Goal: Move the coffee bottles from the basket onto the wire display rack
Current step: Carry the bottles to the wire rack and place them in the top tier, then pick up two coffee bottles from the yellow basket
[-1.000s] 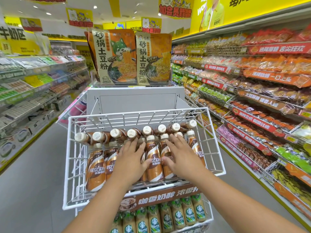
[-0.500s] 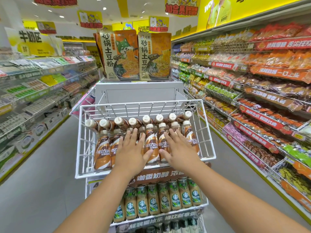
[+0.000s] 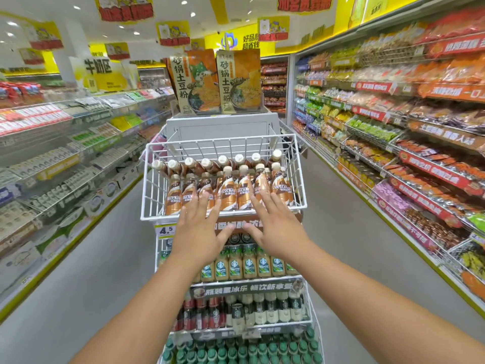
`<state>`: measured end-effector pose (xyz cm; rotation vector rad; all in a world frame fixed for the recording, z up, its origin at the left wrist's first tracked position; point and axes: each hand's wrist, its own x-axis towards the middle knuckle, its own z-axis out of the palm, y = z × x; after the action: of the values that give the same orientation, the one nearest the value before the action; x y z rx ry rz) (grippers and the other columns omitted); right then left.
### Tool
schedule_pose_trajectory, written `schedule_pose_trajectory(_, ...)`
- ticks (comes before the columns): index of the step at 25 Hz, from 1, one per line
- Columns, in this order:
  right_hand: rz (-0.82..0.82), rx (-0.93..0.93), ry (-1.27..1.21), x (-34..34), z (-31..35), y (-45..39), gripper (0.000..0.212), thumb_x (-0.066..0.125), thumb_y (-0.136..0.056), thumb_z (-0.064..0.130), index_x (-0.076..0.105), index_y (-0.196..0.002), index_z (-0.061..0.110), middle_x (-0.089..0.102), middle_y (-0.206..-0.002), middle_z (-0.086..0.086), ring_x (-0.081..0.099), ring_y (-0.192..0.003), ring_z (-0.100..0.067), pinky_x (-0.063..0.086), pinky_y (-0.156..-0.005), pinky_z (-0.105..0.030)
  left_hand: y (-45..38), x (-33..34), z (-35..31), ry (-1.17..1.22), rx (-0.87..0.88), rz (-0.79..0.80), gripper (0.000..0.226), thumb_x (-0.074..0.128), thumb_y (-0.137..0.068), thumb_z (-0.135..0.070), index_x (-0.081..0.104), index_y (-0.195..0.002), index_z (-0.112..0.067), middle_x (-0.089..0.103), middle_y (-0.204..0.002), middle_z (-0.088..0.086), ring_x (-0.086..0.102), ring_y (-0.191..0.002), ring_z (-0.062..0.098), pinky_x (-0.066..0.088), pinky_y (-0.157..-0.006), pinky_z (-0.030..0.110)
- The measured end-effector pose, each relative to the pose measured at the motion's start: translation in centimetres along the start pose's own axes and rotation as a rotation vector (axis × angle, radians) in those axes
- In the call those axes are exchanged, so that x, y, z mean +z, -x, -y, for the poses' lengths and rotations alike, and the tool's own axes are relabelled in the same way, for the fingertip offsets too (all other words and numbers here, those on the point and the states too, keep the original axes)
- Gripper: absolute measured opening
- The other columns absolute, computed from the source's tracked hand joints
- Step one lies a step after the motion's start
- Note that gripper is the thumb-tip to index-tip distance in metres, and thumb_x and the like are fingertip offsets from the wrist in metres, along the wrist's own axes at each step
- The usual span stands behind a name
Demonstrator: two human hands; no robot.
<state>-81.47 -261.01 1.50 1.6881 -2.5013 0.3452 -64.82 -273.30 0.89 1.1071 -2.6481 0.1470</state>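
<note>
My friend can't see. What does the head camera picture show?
Two open hands, left hand and right hand, reach toward brown Nescafe coffee bottles filling the top white wire basket of a shop display rack. Green-labelled Starbucks bottles fill the shelf below.

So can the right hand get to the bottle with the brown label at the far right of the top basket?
Probably yes. The right hand is open and empty, just in front of the basket, whose top is open. That bottle stands in the front row with nothing over it.

White-coated wire rack (image 3: 147,179), glossy bottles (image 3: 228,191)
</note>
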Motion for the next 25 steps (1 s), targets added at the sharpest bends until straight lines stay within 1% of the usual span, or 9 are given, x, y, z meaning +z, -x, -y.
schedule_pose_trajectory(2,-0.003,0.007,0.004,-0.6,0.7,3.0,0.079,0.024,-0.102,0.068,-0.003,-0.165,0.029,-0.013,-0.172,0.001,-0.015,-0.158,-0.022,0.003,-0.13,-0.046,2.6,-1.1,-0.7,0.02,0.015,-0.008,0.078,0.019,-0.096,-0.073,0.005,-0.163,-0.033,-0.013,-0.17,0.002,-0.017,-0.156,0.024,-0.003,-0.127,0.048)
schedule_pose_trajectory(6,-0.022,0.049,-0.013,-1.4,2.5,9.3,0.078,0.026,-0.103,0.067,-0.001,-0.165,0.028,-0.01,-0.173,0.0,-0.012,-0.159,-0.023,0.006,-0.13,-0.046,8.4,-3.0,-1.3,0.057,0.06,-0.032,0.078,0.021,-0.097,-0.072,0.005,-0.163,-0.033,-0.011,-0.171,0.002,-0.015,-0.156,0.023,0.0,-0.127,0.048)
schedule_pose_trajectory(11,-0.031,0.085,-0.031,-1.7,6.0,18.3,0.076,0.027,-0.104,0.064,0.003,-0.165,0.026,-0.006,-0.173,0.0,-0.008,-0.159,-0.022,0.009,-0.129,-0.047,16.0,-3.8,-1.8,0.077,0.103,-0.009,0.078,0.021,-0.097,-0.072,0.004,-0.163,-0.032,-0.008,-0.171,0.003,-0.011,-0.157,0.025,0.0,-0.127,0.048)
schedule_pose_trajectory(14,-0.003,0.136,-0.033,-1.9,6.8,24.0,0.075,0.029,-0.104,0.063,0.005,-0.165,0.026,-0.003,-0.173,-0.002,-0.006,-0.159,-0.023,0.008,-0.129,-0.046,20.1,-3.9,-3.8,0.12,0.148,0.014,0.077,0.024,-0.098,-0.071,0.008,-0.163,-0.033,-0.007,-0.171,0.001,-0.008,-0.157,0.024,0.001,-0.127,0.048)
schedule_pose_trajectory(17,0.005,0.219,-0.019,-2.8,5.1,29.6,0.076,0.029,-0.104,0.062,0.003,-0.165,0.025,-0.004,-0.173,-0.002,-0.006,-0.159,-0.024,0.007,-0.129,-0.045,23.2,-4.1,-7.3,0.161,0.231,0.017,0.076,0.025,-0.099,-0.07,0.009,-0.163,-0.033,-0.007,-0.171,0.002,-0.007,-0.157,0.024,0.001,-0.127,0.047)
schedule_pose_trajectory(19,-0.01,0.262,0.004,-3.4,3.1,33.2,0.075,0.031,-0.105,0.061,0.005,-0.165,0.024,-0.002,-0.173,-0.004,-0.003,-0.159,-0.026,0.009,-0.129,-0.045,24.7,-4.2,-10.3,0.181,0.293,0.01,0.076,0.025,-0.099,-0.069,0.008,-0.163,-0.032,-0.007,-0.171,0.002,-0.006,-0.157,0.025,0.002,-0.127,0.048)
schedule_pose_trajectory(21,-0.034,0.312,0.034,-4.1,0.5,37.1,0.075,0.033,-0.105,0.061,0.009,-0.165,0.023,0.003,-0.173,-0.006,0.001,-0.159,-0.028,0.011,-0.129,-0.045,26.2,-4.2,-14.4,0.21,0.359,0.018,0.075,0.026,-0.099,-0.068,0.01,-0.163,-0.032,-0.006,-0.171,0.003,-0.006,-0.157,0.025,0.003,-0.127,0.049)
schedule_pose_trajectory(25,-0.059,0.431,0.056,-5.5,-5.7,45.5,0.077,0.034,-0.103,0.062,0.01,-0.165,0.022,0.005,-0.173,-0.006,0.004,-0.159,-0.028,0.016,-0.128,-0.046,29.5,-4.1,-24.3,0.245,0.491,0.017,0.075,0.034,-0.099,-0.066,0.02,-0.162,-0.027,0.004,-0.171,0.007,0.002,-0.157,0.029,0.007,-0.126,0.05)
